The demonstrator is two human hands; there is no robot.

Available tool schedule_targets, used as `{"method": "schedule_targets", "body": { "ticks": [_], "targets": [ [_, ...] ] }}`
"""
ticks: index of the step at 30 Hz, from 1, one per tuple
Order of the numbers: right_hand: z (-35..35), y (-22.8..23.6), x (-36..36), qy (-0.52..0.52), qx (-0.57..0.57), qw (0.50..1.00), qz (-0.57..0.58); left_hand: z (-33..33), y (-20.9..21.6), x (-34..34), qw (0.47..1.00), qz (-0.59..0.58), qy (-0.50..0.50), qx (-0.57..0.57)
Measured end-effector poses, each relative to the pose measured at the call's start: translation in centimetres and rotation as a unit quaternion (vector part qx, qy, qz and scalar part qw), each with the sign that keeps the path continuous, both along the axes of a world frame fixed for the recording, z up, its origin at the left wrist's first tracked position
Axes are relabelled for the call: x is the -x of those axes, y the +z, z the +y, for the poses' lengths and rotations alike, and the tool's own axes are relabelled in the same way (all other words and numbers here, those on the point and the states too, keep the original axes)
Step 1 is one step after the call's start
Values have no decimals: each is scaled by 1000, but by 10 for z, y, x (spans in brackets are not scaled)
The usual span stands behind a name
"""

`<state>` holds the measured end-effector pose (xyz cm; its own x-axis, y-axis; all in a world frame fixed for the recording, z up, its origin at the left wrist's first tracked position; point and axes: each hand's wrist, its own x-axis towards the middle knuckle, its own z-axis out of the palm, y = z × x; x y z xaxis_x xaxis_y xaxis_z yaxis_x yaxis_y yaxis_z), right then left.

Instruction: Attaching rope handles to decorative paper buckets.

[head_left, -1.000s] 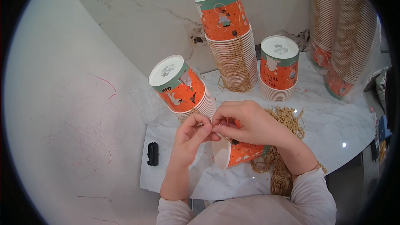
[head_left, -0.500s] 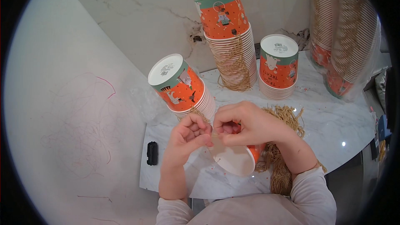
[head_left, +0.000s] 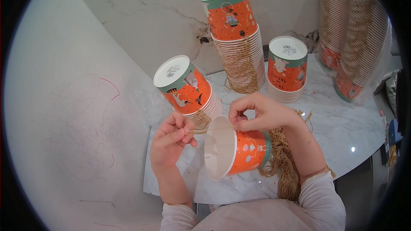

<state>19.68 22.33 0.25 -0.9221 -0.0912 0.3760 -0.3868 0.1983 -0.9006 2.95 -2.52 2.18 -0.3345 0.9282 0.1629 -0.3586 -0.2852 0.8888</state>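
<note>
Home craft corner: scribbled wall [head_left: 81, 132], marble counter [head_left: 342, 124]

Stacks of orange paper cups [head_left: 239, 38] stand at twelve o'clock, a sleeved stack [head_left: 353, 42] at two, on the marble counter [head_left: 342, 124].

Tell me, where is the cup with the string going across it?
In the head view, the paper cup lies on its side low in the middle, between the left hand and right hand, beside the twine bundle.

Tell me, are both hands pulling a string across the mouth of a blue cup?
Not quite. In the head view the cup is orange, not blue. Left hand and right hand do pinch a string across its mouth.
</note>
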Motion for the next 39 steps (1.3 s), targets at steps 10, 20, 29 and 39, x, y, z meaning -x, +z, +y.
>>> {"method": "schedule_targets", "body": {
  "ticks": [10, 20, 29, 39],
  "targets": [
    [0, -9, 9, -12, 9, 1000, -4, -6, -1, 23, 991, 117, -17, 55],
    [-25, -13, 16, -111, -30, 993, 4, 23, -9, -33, 914, 341, 62, 212],
    [-25, -13, 18, -111, -67, 991, 33, 25, -13, -28, 944, 256, 92, 186],
    [-37, -17, 23, -151, -190, 958, 150, 26, -15, -38, 842, 456, 250, 142]
  ]
}}
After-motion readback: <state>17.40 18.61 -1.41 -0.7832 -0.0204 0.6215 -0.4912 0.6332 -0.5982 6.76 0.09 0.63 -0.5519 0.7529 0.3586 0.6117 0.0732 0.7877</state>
